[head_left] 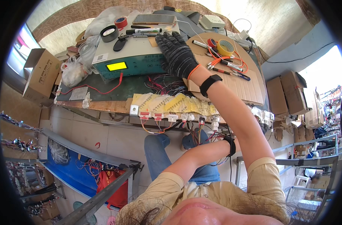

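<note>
My right hand (176, 56), in a dark grey striped glove with an orange cuff, lies over the right end of a teal-fronted tester box (135, 66). Its fingers are stretched out toward the box's top, with nothing visible in them. A black band (210, 83) circles that wrist. My left forearm (201, 155) reaches rightward below the bench edge, under my right arm. Past its black wristband (229, 146), my left hand is hidden behind my right forearm, so its fingers do not show. Wires (198, 135) hang near it from small connectors (172, 118) along the bench edge.
Markers (144, 31), tape rolls (109, 33) and a phone (154, 19) lie on the box. Cardboard (234, 88) with orange cables (225, 62) and yellow tape (226, 47) covers the bench's right side. A metal-framed blue rack (73, 167) stands lower left.
</note>
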`<state>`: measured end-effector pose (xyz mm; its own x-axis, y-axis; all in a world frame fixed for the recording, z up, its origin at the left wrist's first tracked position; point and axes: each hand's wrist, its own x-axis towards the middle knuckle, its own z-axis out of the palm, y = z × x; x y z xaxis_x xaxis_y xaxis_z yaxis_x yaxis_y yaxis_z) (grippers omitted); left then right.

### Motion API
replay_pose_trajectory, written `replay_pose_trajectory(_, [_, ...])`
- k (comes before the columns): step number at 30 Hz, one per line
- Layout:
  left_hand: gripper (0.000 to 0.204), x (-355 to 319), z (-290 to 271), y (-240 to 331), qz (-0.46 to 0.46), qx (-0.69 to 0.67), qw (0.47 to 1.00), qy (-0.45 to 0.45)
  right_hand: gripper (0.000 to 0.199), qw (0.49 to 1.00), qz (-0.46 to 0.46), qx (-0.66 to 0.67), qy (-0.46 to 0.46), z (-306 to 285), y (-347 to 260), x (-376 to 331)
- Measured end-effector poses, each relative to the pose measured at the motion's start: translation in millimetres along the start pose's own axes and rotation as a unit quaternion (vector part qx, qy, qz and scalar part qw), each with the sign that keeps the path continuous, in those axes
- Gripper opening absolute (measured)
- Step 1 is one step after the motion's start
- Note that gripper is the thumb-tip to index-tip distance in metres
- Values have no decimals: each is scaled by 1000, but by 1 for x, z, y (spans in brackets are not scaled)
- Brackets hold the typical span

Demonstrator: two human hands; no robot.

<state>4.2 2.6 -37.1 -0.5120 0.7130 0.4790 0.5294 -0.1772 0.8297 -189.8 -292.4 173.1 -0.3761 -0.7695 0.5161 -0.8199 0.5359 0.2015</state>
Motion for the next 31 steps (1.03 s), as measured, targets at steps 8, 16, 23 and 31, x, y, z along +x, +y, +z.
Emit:
replay_pose_trajectory(8, [37, 9, -24, 51, -40, -103, 988, -104, 87, 999, 39, -23, -2, -3, 37, -36])
replay_pose_trajectory(16, [34, 20, 10, 12, -4, -176, 984, -38, 84, 1000, 19, -5, 6, 0, 30, -27])
replay_pose_trajectory(23, [32, 23, 25, 5, 11, -201, 979, -23, 82, 1000, 23, -12, 10, -1, 33, -30])
replay_pose_trajectory(31, [32, 21, 20, 4, 14, -173, 985, 16, 82, 1000, 1, 1, 0, -1, 25, -19])
